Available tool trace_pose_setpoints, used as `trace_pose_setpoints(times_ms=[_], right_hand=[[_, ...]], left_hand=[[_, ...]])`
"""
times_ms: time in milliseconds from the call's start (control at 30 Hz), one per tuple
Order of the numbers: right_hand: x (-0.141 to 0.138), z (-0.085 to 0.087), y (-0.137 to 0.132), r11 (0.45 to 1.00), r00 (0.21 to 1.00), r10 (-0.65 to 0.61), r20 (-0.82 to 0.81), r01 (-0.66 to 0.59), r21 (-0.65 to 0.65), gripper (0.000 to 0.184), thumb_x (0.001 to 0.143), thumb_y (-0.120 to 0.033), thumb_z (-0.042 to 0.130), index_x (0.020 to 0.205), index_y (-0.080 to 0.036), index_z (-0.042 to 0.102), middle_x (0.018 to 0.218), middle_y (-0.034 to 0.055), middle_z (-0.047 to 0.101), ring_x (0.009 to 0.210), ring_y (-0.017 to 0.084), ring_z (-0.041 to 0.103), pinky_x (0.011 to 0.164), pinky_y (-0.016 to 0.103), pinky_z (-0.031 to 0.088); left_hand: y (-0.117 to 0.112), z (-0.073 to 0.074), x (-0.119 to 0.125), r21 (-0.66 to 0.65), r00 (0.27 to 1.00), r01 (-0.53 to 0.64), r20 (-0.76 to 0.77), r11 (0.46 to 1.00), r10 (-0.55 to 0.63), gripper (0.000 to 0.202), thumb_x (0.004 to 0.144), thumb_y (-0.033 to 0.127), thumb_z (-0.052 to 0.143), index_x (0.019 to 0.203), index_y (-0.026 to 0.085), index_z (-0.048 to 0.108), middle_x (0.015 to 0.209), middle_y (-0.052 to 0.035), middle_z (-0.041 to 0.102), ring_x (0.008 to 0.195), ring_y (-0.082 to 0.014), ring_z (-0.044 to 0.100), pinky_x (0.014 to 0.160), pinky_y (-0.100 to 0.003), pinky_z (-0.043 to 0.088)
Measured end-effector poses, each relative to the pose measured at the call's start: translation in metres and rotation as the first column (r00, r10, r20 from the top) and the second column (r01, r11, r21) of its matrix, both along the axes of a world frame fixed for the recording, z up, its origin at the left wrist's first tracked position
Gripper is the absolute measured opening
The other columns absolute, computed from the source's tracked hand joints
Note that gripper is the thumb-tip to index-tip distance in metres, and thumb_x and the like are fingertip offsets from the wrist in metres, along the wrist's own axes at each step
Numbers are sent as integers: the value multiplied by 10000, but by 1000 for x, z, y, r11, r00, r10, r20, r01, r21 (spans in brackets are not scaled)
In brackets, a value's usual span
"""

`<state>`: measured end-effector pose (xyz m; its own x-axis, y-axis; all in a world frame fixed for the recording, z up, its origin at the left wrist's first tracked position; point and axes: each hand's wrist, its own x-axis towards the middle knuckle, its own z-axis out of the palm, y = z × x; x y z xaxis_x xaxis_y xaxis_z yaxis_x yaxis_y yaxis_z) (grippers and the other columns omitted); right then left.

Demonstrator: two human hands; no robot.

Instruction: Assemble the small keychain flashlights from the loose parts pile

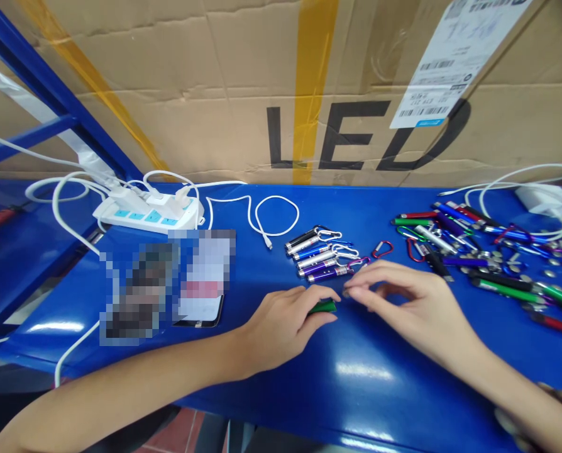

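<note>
My left hand (285,321) is closed around a short green flashlight tube (324,306), most of it hidden by the fingers. Close by on the right, my right hand (408,292) pinches a small round metal piece (346,293), which looks like a button cell, just apart from the tube's end. Behind both hands lies a neat row of small keychain flashlights, among them a purple one (328,274) and a blue one (308,252), with carabiner clips at their right ends. A loose red carabiner (382,250) rests on the blue table beyond my right hand.
To the right spreads a pile of colored flashlight tubes (505,290) with scattered button cells (549,273). At left sit a white power strip (149,214) with cables and a phone (210,314), partly blurred. A large cardboard box (215,94) stands along the table's back edge.
</note>
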<state>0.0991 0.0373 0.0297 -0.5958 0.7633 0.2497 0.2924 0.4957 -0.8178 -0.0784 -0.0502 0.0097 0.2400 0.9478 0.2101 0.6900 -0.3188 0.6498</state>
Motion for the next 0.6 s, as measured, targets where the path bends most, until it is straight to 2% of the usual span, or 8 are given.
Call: trace_pose_setpoints(times_ms=[67,267,433,500,600], right_hand=[[-3,1,-5,997,999,33,-13,-34,-65,95,751,-332,649,726,-249,689,718,9,680,601,135,615,494,241,506],[-2,-1,-7,965,1000,13,-16,-16,-261,141,733,-362,660,742,-227,698,694,7,683,498,112,573,450,232,492],[-5,-4,-6,936,996,59,-61,-77,-342,134,694,-333,695,670,-201,702,699,17,679,539,108,580,454,206,469],[-6,-5,-4,907,996,69,-60,-87,-413,144,667,-322,717,640,-181,701,676,20,672,517,93,563,439,188,453],[-7,-8,-1,827,995,82,-60,-102,-553,156,643,-309,732,640,-156,701,639,16,659,470,67,531,414,164,440]], left_hand=[[0,-1,0,11,1000,-9,3,1000,9,173,920,239,465,1074,185,524,995,-28,691,913,-159,655,806,-261,502],[0,0,0,5,1000,-4,0,1000,4,132,922,213,449,999,175,549,908,-25,694,828,-165,665,736,-259,506],[2,-1,0,-55,999,-24,39,998,26,129,914,178,433,973,171,548,882,-27,692,796,-161,664,720,-260,507],[1,-1,-1,-74,998,-20,54,997,24,141,911,164,429,988,161,548,882,-35,693,799,-162,664,726,-263,508],[1,0,-1,-88,998,15,68,996,-9,151,909,150,421,989,148,548,862,-41,694,776,-161,665,715,-261,511]])
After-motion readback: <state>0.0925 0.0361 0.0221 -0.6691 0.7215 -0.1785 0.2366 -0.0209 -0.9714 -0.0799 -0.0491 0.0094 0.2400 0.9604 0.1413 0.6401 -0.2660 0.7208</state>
